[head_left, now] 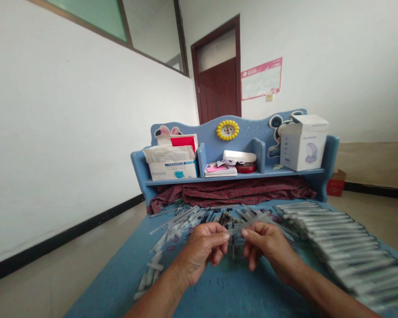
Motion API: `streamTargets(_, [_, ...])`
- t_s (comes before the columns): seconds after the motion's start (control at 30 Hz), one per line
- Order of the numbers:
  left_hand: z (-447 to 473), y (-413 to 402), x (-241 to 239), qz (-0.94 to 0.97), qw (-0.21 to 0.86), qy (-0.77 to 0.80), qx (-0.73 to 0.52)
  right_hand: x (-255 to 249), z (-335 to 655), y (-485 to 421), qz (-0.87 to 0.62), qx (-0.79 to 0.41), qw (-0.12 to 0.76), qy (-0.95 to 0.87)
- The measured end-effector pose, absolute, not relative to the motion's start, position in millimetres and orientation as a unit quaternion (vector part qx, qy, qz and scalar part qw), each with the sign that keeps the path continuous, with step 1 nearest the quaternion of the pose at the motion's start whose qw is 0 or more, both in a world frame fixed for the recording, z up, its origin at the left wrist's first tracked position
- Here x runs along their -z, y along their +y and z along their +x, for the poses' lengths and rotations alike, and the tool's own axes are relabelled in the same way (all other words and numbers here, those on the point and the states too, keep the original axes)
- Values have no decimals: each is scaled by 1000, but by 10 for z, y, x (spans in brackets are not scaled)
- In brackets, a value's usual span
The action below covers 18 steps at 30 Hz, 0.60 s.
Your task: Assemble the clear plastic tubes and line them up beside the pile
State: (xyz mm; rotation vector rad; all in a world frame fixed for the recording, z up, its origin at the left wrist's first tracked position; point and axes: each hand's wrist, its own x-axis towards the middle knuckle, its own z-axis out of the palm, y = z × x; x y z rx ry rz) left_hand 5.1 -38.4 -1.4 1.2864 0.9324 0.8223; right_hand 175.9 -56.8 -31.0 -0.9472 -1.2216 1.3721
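Note:
Over the blue desk (219, 287), my left hand (204, 249) and my right hand (267, 245) meet at the middle. Between their pinched fingertips lies one thin clear plastic sleeve (248, 223) with a pen-like stick inside, slanting up to the right. Loose pens and sleeves (199, 218) are scattered just beyond my hands. A long overlapping row of packed sleeves (338, 243) runs along the right side of the desk.
A blue shelf (235, 174) at the desk's back carries a mask box (174, 170), a white carton (303, 143), booklets, a red tin and a yellow clock (227, 130). Red plaid cloth (232, 192) lies beneath it. A dark door (219, 88) stands behind.

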Motion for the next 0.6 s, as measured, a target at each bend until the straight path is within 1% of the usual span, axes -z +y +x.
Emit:
streamTargets(0.1, [46,-368,25,569,611,412,-364,330,1778,-567,-449,-448,509,-581])
streamTargets(0.2, [56,-369,18,568,607,418,-365,342,1820,-589,-477,-248,496,-682])
streamTargets(0.27, [67,-383,0,568,609,420,-360,349,1851,-603,-488,-119,454,-736])
streamTargets(0.33, [75,-404,-22,573,612,423,-345,359,1875,-607,-496,-29,404,-768])
streamTargets(0.47, [85,-438,-53,584,613,428,-315,362,1892,-605,-497,85,321,-802])
streamTargets(0.6, [94,-439,-77,599,611,423,-298,289,1906,-632,-514,127,252,-810])
